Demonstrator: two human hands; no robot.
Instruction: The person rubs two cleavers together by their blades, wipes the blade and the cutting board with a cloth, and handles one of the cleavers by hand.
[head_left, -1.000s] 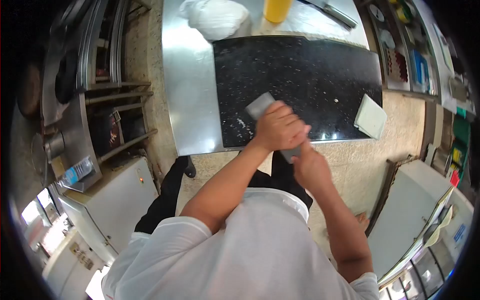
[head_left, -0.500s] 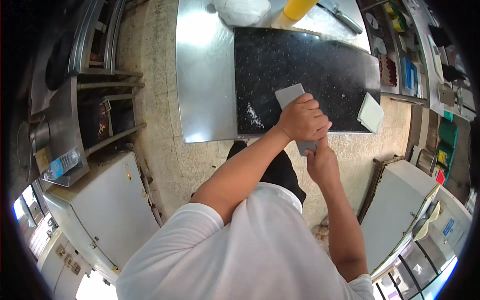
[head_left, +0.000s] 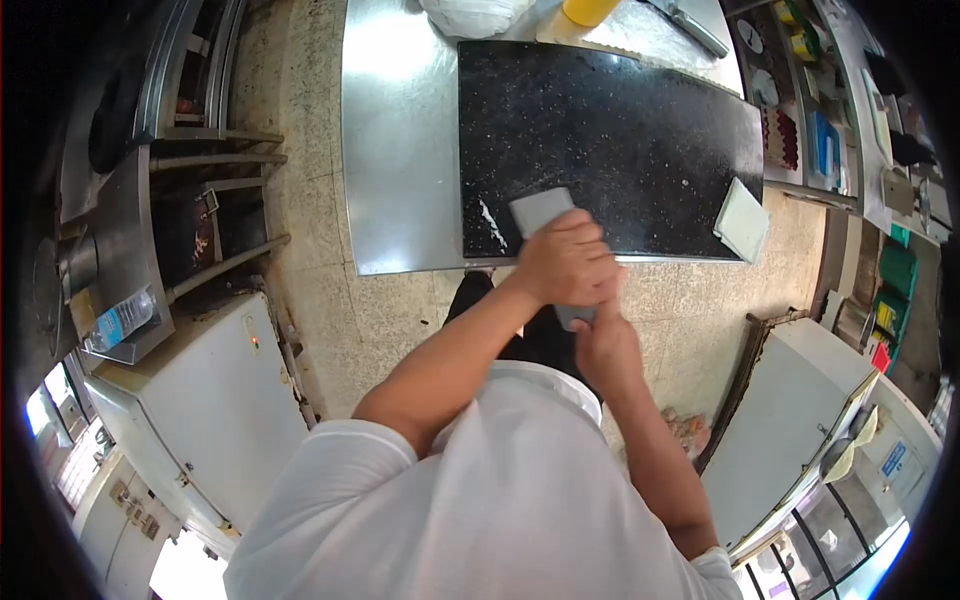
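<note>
Both my hands are on a flat grey scraper point(head_left: 541, 208), a long slab with a squared end. Its far end lies against the black speckled board point(head_left: 610, 130) near the board's front edge. My left hand point(head_left: 570, 262) is wrapped over the middle of the scraper. Behind it, my right hand point(head_left: 608, 350) grips the near end, with the thumb along it. A thin streak of white residue point(head_left: 492, 226) lies on the board, left of the scraper. Small white specks dot the rest of the surface. The left fingers hide the scraper's middle.
A folded pale cloth point(head_left: 742, 220) hangs over the board's right front corner. At the back of the steel table point(head_left: 400, 180) are a white plastic bag point(head_left: 475, 15), a yellow container point(head_left: 590, 10) and a knife point(head_left: 698, 32). White cabinets point(head_left: 215, 410) flank me.
Both hands and the scraper have moved left and slightly toward the board's front edge. The white patch has become a narrower streak. The view has shifted a little.
</note>
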